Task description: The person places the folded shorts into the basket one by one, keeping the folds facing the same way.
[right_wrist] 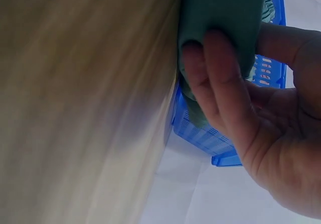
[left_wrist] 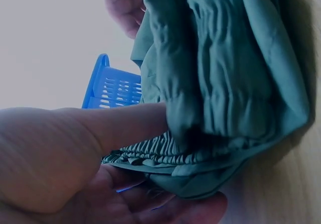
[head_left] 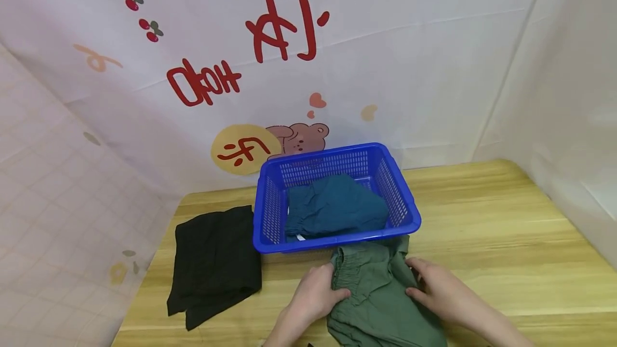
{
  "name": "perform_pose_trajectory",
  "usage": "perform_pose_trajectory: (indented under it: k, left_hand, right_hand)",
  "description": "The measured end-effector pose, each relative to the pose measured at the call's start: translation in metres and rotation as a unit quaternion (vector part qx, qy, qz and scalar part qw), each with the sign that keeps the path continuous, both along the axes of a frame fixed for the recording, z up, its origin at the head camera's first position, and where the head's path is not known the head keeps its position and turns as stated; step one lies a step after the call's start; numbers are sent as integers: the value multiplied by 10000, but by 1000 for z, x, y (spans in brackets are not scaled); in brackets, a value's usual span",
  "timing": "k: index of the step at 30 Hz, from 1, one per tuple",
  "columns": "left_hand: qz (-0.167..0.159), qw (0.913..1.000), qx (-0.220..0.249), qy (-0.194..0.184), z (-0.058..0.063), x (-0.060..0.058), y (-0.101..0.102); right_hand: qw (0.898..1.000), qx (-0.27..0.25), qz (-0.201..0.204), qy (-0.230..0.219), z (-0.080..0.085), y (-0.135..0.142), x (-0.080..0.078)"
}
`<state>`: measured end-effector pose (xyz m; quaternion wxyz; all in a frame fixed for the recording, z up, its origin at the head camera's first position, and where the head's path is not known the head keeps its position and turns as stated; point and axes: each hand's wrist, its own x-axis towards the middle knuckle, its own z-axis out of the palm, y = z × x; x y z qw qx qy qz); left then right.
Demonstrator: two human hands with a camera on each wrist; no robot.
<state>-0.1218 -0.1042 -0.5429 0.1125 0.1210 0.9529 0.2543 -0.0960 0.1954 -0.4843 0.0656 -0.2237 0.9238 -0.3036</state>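
Note:
A pair of green pants (head_left: 381, 299) with a gathered elastic waistband lies on the table just in front of the blue basket. My left hand (head_left: 313, 293) grips the waistband end at the left, thumb on top and fingers tucked beneath, as the left wrist view shows on the bunched green cloth (left_wrist: 230, 73). At the opposite side, my right hand (head_left: 441, 291) holds the right edge of the pants. In the right wrist view, green fabric (right_wrist: 220, 8) runs between the thumb and the bent fingers (right_wrist: 225, 78).
Behind the pants stands a blue basket (head_left: 337, 241) with a folded teal garment (head_left: 337, 205) inside. A folded black garment (head_left: 217, 266) lies to its left on the wooden table (head_left: 491, 240). White printed cloth (head_left: 409, 58) hangs along the back and sides.

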Motion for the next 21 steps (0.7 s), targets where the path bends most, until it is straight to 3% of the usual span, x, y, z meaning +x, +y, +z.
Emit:
perform_pose_trajectory:
  k: [14,16,21]
  left_hand:
    - [-166,9996,-141,196,5,7,3]
    - [-179,9996,-101,172,15,10,4]
    - [-251,9997,18,-40,60,20,7]
  right_hand:
    - [9969,-606,266,-420,8,5,3]
    - [9967,-658,315,-366,10,6,4]
    - [9952,-823,428,-301,19,9,7]
